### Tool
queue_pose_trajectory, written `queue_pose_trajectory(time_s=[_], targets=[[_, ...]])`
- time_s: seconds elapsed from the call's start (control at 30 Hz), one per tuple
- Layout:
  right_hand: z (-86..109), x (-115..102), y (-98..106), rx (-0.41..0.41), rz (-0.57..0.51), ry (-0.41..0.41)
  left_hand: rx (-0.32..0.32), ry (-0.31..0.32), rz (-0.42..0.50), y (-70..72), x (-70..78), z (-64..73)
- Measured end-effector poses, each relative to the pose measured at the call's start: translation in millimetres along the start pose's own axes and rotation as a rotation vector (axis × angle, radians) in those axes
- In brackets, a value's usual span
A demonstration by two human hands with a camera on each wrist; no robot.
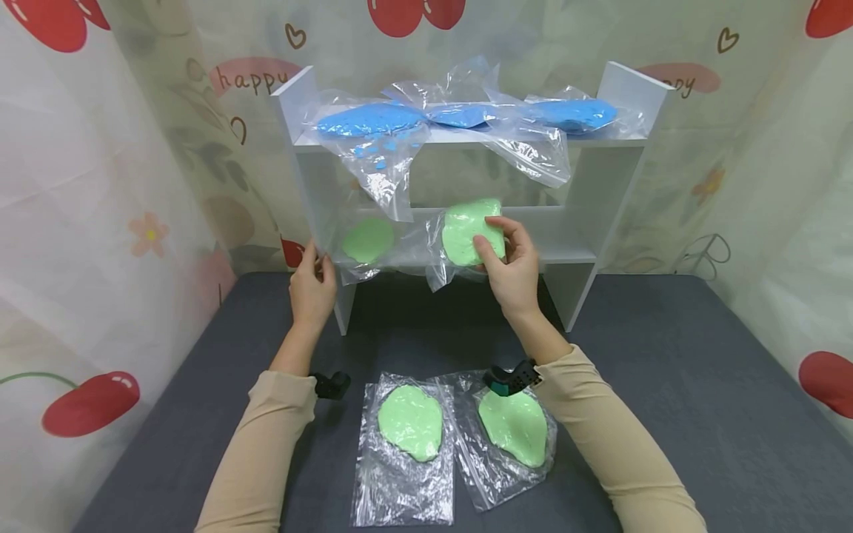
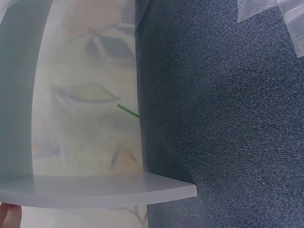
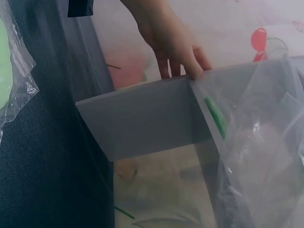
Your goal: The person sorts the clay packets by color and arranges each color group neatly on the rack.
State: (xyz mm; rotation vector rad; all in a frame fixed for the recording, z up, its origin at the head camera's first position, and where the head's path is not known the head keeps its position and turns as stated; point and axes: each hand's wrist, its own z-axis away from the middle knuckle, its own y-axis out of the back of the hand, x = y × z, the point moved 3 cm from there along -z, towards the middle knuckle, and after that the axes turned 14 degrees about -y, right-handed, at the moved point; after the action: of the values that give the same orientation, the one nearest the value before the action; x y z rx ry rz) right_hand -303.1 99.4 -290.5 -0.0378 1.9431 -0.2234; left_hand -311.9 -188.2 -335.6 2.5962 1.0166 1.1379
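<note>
My right hand pinches a clear plastic bag of flattened light green slime between thumb and fingers, at the front of the middle shelf. My left hand holds the front edge of the left side panel of a white shelf unit; the right wrist view shows that hand with fingers along the panel's outer side. Just right of it, another bag of green slime lies on the middle shelf, its plastic hanging over the front edge. Only fingertips show in the left wrist view.
Several bags of blue material lie along the top shelf, plastic drooping over its front. Two bagged green slimes, a left one and a right one, lie on the dark table. A printed curtain surrounds the table.
</note>
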Motion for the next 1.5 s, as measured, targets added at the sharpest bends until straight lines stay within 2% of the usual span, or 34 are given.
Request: queue_pose_trajectory(time_s=[0.23,0.4,0.53,0.77,1.1,1.5], targets=[[-6.3,4.6,-8.2,-0.016,0.052,-0.015,0.000,-0.002,-0.001,-0.3,0.9,0.4],[-10.0,6.7,-13.1,-0.047,0.120,-0.099,-0.001,0.005,0.003,-0.4,0.9,0.8],[-12.8,8.8,-16.7,-0.099,0.209,-0.175,-0.003,0.007,0.009,-0.6,1.0,1.1],[-16.0,10.5,-20.0,-0.159,0.434,-0.203,-0.007,0.013,0.009,-0.5,0.0,0.8],[-21.0,13.3,-26.7,-0.187,0.543,-0.265,-0.011,0.018,-0.002,-0.1,-1.0,0.5],[-18.8,14.8,-32.2,-0.135,0.652,-0.197,-0.013,0.020,-0.001,-0.1,-1.4,0.4]])
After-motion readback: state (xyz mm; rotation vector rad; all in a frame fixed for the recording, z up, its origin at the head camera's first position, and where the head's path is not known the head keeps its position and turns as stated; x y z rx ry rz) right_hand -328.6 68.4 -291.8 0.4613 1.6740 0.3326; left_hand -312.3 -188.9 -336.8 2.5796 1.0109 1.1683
